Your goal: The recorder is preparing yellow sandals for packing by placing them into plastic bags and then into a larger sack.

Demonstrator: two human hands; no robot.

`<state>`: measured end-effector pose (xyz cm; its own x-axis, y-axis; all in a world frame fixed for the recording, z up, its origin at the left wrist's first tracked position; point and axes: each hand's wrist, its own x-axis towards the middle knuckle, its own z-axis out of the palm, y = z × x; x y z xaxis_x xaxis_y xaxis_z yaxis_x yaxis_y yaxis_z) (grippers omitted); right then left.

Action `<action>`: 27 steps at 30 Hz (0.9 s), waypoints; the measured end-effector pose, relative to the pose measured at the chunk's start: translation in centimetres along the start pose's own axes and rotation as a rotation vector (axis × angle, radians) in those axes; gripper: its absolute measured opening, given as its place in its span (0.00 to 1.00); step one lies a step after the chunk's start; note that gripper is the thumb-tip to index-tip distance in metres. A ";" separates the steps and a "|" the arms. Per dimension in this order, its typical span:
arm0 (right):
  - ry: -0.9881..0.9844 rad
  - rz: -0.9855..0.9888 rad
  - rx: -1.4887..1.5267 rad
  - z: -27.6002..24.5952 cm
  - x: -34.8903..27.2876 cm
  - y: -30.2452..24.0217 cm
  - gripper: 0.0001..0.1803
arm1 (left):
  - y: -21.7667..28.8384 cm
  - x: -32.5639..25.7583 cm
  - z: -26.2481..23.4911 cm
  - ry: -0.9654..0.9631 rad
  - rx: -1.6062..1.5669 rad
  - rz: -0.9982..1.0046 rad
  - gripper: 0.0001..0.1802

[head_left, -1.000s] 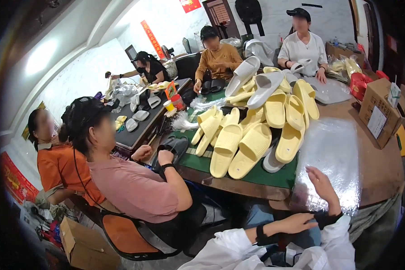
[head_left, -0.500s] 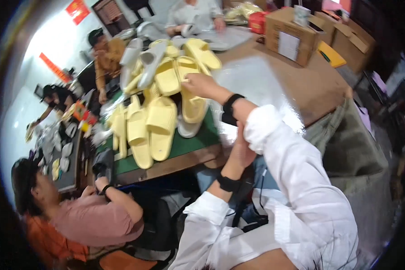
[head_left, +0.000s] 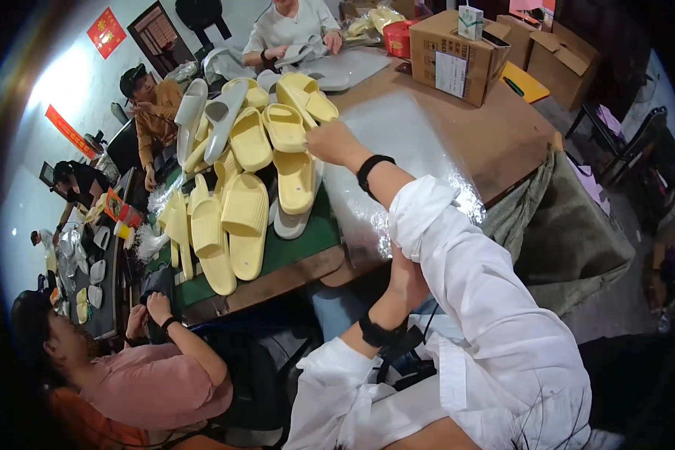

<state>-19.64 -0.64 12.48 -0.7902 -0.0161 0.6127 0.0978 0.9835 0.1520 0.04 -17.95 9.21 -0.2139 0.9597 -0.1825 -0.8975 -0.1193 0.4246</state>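
Note:
My right hand [head_left: 334, 144] reaches over the table with its fingers curled against the right edge of a yellow slipper [head_left: 286, 129] and appears to pinch it. Just below lies another yellow slipper [head_left: 295, 180], overlapping a grey one [head_left: 291, 223]. More yellow slippers [head_left: 246, 232] are heaped to the left, with grey slippers [head_left: 223, 116] at the back of the pile. My left hand [head_left: 407, 274] is below my right forearm, close to its rolled white sleeve. Its fingers are hidden there, so I cannot see what they hold.
Clear plastic sheets [head_left: 397, 161] lie on the brown table [head_left: 502, 135], right of the green mat [head_left: 315, 229]. A cardboard box [head_left: 450, 64] stands at the far right. Several co-workers sit around; one in pink [head_left: 157, 375] is at my left. Grey cloth [head_left: 577, 232] hangs off the right edge.
The view has shifted, so the pile sits further left and lower. Relative to the pile, my right hand has moved slightly right. My left hand stays under the right forearm.

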 end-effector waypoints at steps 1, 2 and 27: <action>0.019 -0.005 -0.022 0.3 -0.4 0.7 0.08 | -0.2 0.1 -0.6 -0.004 0.007 0.004 0.38; 0.036 -0.005 -0.050 0.6 -1.0 1.9 0.07 | -0.6 0.3 -1.1 0.140 0.164 0.193 0.33; 0.152 0.839 0.161 0.4 -4.5 7.9 0.18 | 2.7 0.5 0.1 -0.165 1.819 1.737 0.20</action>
<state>-15.54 7.29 10.65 -0.4044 0.7135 0.5722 0.5164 0.6945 -0.5010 -2.42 -17.76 10.35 0.0514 0.3272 0.9435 0.9573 -0.2853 0.0467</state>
